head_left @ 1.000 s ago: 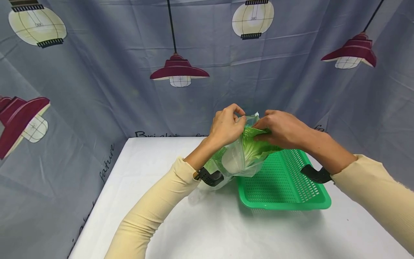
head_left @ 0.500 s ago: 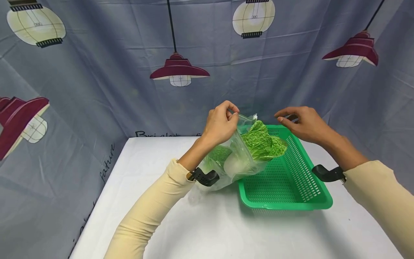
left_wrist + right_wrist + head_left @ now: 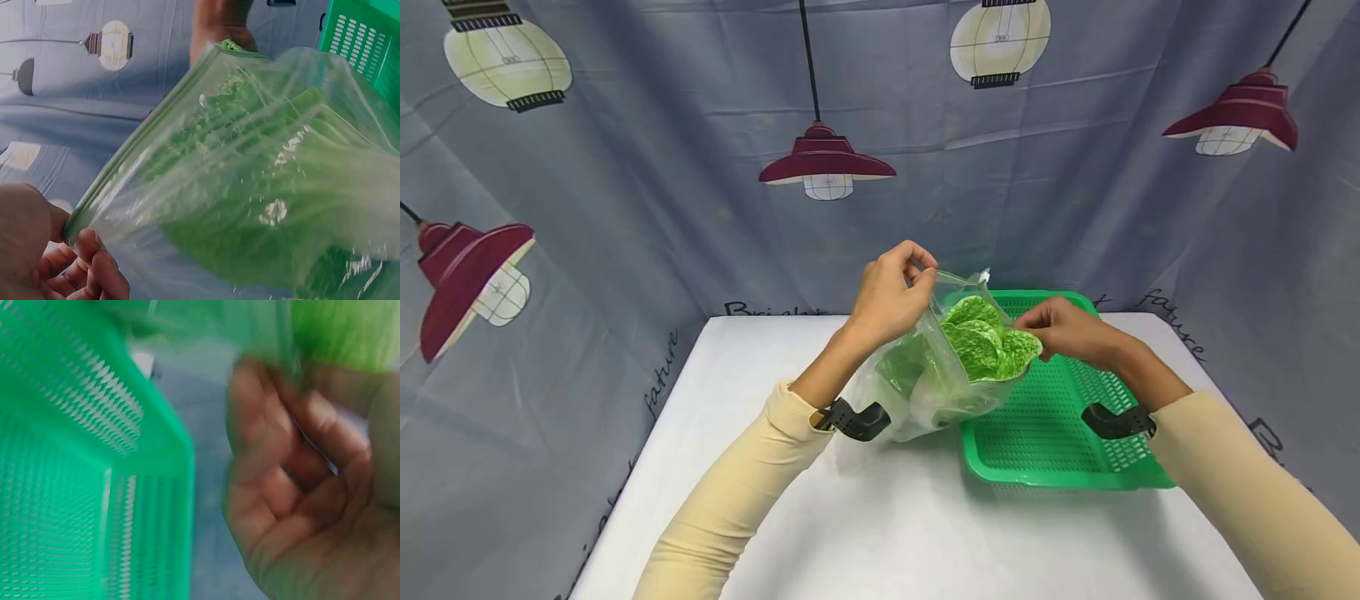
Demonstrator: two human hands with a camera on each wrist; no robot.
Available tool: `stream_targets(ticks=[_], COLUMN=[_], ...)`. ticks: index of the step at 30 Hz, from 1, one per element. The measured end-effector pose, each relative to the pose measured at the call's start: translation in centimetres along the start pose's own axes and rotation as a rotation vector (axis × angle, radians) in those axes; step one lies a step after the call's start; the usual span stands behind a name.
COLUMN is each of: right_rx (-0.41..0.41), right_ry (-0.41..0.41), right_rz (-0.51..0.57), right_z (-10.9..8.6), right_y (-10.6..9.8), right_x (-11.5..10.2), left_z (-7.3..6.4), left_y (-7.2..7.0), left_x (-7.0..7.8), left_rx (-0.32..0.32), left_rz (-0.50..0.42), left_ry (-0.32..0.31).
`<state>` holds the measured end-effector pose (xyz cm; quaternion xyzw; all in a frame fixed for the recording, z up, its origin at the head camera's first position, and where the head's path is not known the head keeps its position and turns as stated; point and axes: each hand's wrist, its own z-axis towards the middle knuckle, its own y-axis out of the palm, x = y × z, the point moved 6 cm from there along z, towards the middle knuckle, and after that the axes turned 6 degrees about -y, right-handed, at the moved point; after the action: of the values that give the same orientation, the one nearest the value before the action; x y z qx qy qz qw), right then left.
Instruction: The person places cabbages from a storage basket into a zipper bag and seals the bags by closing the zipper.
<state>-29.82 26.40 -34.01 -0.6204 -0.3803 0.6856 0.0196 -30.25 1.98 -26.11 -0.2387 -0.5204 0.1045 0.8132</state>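
A clear zip bag leans with its mouth up, held between both hands. Inside it lies a napa cabbage; its crinkled green leaves stick out of the mouth, and pale shapes show through the plastic lower down. The left hand pinches the left corner of the bag's rim between thumb and fingers. In the left wrist view, the green seal strip runs up from that hand. At the opposite side of the mouth, the right hand pinches the rim beside the leaves; the right wrist view of this hand is blurred.
A green perforated plastic basket stands on the white table right of the bag and partly beneath it. Behind the table hangs a grey-blue curtain printed with lamps and lettering.
The right hand, first at the leaves, let go and drew back right, then came in lower and took the bag's rim. The left hand shifted slightly left with its corner, widening the mouth.
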Motion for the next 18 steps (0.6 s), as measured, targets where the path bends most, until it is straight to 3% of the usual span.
stream_targets(ticks=[4, 10, 13, 18], right_rx=[0.080, 0.316, 0.317, 0.341], right_ry=[-0.064, -0.193, -0.228, -0.238], right_rz=[-0.085, -0.106, -0.174, -0.276], right_z=[0.4, 0.4, 0.7, 0.9], right_y=[-0.6, -2.3, -1.8, -1.2], right_x=[-3.3, -9.1, -10.9, -11.8], left_z=[-0.3, -1.5, -2.3, -3.7], left_y=[-2.5, -7.0, -7.5, -6.9], left_x=[0.0, 1.0, 1.0, 0.5], left_rx=[0.067, 0.249, 0.269, 0.270], left_rz=[-0.004, -0.026, 0.030, 0.078], left_ry=[0.003, 0.069, 0.122, 0.174])
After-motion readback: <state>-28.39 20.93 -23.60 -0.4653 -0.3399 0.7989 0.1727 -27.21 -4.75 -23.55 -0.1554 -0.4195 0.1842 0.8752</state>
